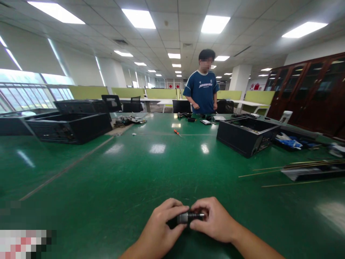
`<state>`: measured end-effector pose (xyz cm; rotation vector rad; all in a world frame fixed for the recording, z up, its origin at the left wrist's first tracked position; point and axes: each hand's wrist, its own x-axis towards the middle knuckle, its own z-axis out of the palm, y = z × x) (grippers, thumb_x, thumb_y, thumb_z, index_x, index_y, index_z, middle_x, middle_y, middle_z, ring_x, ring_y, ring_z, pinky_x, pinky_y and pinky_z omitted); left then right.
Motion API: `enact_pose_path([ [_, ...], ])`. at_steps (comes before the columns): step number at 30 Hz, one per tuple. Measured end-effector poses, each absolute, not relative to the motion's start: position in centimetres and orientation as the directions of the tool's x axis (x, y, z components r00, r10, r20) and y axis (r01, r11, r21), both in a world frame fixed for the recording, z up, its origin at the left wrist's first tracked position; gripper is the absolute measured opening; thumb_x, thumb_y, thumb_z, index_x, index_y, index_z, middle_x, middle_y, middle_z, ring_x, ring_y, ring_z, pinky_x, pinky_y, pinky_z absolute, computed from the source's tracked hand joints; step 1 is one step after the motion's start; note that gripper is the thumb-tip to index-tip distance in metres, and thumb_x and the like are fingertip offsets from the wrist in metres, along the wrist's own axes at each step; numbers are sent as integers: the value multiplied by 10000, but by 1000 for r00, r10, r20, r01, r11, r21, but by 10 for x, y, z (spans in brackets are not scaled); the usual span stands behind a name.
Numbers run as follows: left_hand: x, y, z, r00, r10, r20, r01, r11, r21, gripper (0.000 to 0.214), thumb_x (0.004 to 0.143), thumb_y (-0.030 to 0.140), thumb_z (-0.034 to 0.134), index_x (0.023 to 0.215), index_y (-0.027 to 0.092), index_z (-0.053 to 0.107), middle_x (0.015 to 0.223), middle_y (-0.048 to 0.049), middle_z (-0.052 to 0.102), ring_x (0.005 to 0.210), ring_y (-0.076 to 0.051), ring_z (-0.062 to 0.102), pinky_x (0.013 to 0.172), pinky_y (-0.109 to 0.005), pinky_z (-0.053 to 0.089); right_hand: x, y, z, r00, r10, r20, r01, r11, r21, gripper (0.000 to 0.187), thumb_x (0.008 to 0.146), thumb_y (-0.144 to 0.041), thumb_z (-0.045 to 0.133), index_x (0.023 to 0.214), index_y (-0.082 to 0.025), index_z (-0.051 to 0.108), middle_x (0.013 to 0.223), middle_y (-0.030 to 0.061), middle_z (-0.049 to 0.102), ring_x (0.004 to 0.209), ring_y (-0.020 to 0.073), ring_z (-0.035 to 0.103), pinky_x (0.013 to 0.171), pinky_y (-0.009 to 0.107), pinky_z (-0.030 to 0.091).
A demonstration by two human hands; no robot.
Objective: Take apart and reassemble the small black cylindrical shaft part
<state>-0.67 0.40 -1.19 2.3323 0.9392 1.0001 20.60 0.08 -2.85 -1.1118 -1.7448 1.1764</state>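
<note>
Low in the head view, near the table's close edge, is a small dark ribbed cylinder point(191, 217) with a grey body and a bright metal tip. It lies level between my two hands. My left hand point(164, 221) pinches the grey body at the left end, thumb below and fingers above. On the other side, my right hand point(212, 219) is curled round the ribbed part and tip, its thumb toward me. The right fingertips are partly hidden behind the piece. What exact kind of part it is, I cannot make out.
A green table point(129, 180) stretches ahead. On it lie an orange screwdriver point(176, 132), a black computer case point(245, 136) at right, another case point(71, 127) at left, and thin brass-coloured rods point(272, 168) at right. A person in a blue shirt point(202, 91) stands at the far side.
</note>
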Motion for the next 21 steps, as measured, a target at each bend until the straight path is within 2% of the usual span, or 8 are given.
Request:
enact_pose_path([
  [4,-7,5,-14,503,742,443,428,-659,618,443,770,66,689,1138,307,733,979,-43,724,889,-183,702,798,-291,556,208,1,-31,-342,929,144,295,252,-922,128,698,-223,756,809,-159,766,643,-16,642,574,124,521,526,218,364],
  [9,-5,2,-13,497,753,432,455,-649,609,446,750,68,726,1122,313,744,945,-34,731,862,-182,704,772,-280,556,206,0,-29,-338,921,196,288,299,-910,131,793,-271,705,829,-172,782,739,29,727,674,165,624,614,238,436],
  [15,-6,0,-12,482,758,440,472,-648,599,434,753,82,733,1128,301,741,945,-32,738,853,-174,708,773,-271,556,206,-2,-27,-322,900,294,399,411,-820,98,756,-215,732,845,-189,764,744,23,726,679,168,635,633,250,429],
  [21,-5,-1,-11,457,771,444,485,-634,602,401,742,100,746,1099,281,753,919,-30,748,824,-173,714,763,-272,566,209,-6,-23,-356,860,365,472,503,-724,115,779,-214,708,889,-203,739,756,20,707,656,160,600,649,261,425],
])
